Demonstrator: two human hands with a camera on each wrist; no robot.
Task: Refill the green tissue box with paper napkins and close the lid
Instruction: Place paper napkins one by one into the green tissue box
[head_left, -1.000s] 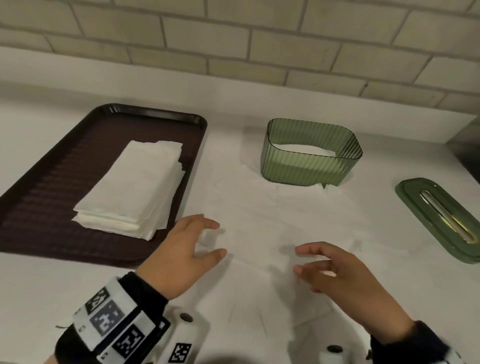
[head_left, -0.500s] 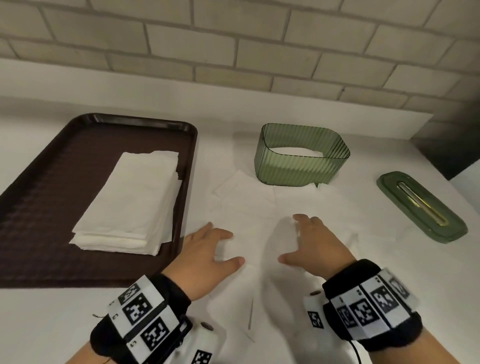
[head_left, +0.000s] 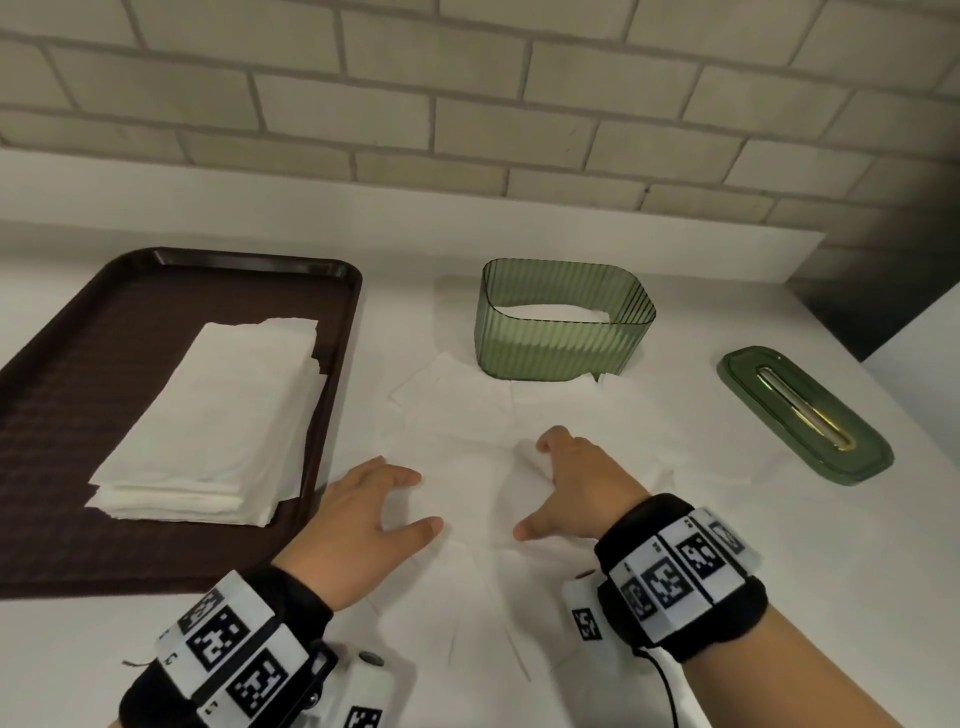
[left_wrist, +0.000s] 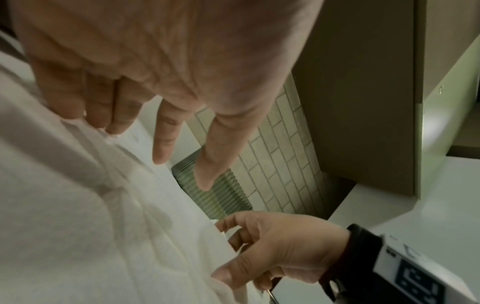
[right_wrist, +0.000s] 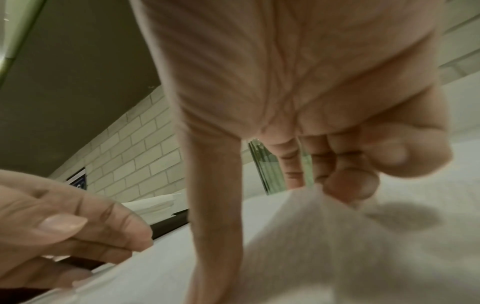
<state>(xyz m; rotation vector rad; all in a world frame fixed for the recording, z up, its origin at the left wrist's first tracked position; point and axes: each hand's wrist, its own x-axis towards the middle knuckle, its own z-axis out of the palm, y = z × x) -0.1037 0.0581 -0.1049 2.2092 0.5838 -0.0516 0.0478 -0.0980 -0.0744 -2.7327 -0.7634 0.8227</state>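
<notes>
— Where is the green tissue box (head_left: 563, 322)?

— At twelve o'clock from the hands, lid off, with white paper showing inside. Its green lid (head_left: 805, 413) lies flat at about two o'clock, well apart from the box.

— And the napkins?

— A stack of paper napkins (head_left: 208, 431) sits on the brown tray (head_left: 62, 415) at ten o'clock. An unfolded napkin (head_left: 483, 499) is spread on the white counter (head_left: 831, 545) under both hands.

— The fingers?

— The left hand (head_left: 363, 525) has its fingers spread wide, tips on the napkin. The right hand (head_left: 582, 488) seems to bunch a fold of it in curled fingers (right_wrist: 350, 183), though that wrist view is blurred.
</notes>
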